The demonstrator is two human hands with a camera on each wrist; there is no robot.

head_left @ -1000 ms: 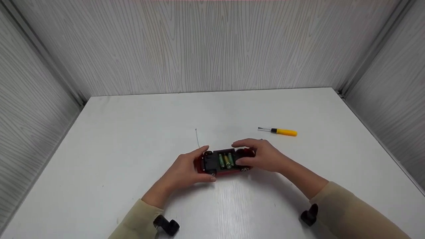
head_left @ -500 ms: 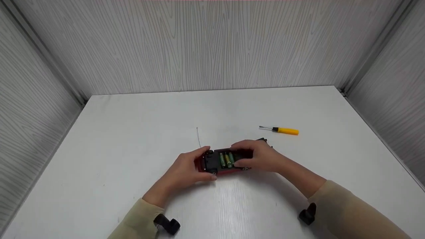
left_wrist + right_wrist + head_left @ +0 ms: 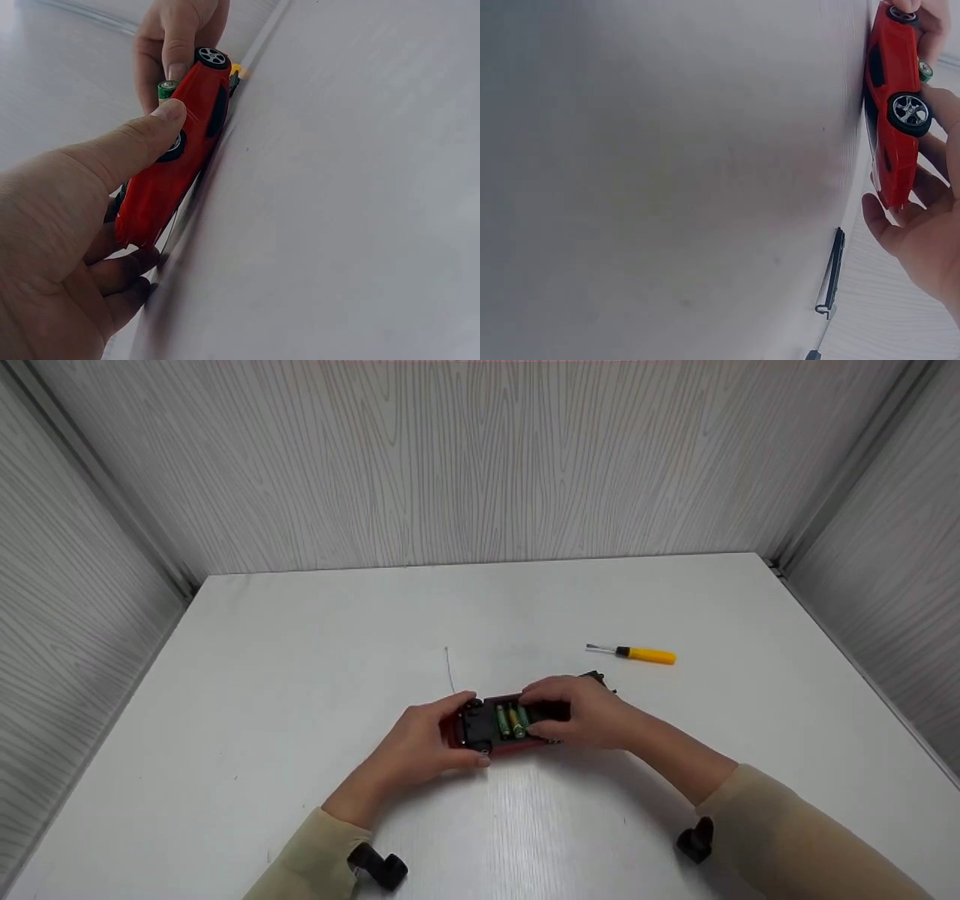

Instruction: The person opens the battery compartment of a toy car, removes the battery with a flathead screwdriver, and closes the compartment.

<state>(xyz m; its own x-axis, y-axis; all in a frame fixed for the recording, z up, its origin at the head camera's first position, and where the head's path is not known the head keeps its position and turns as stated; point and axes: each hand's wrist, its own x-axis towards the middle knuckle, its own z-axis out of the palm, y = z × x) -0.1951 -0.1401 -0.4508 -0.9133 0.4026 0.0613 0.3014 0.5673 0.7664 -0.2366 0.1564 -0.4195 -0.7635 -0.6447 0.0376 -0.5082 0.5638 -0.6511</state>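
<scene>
A red toy car lies wheels up on the white table, its black underside facing me and its battery bay uncovered. My left hand grips the car's left end, thumb along the near side and fingers at the far side. Green-and-yellow batteries sit side by side in the bay. My right hand arches over the car's right end and pinches the rightmost battery between thumb and fingers. One green battery end stands up past the car's side in the left wrist view, close to the right thumb.
A screwdriver with a yellow handle lies behind and right of the car. A black plastic piece shows partly behind the right hand. From the car's left end a thin wire antenna reaches toward the back. Pale wood-grain panels enclose the table.
My right hand's fingers have shifted slightly left and closed in on the rightmost battery. More of the black piece now shows behind that hand. The left hand keeps its grip on the car.
</scene>
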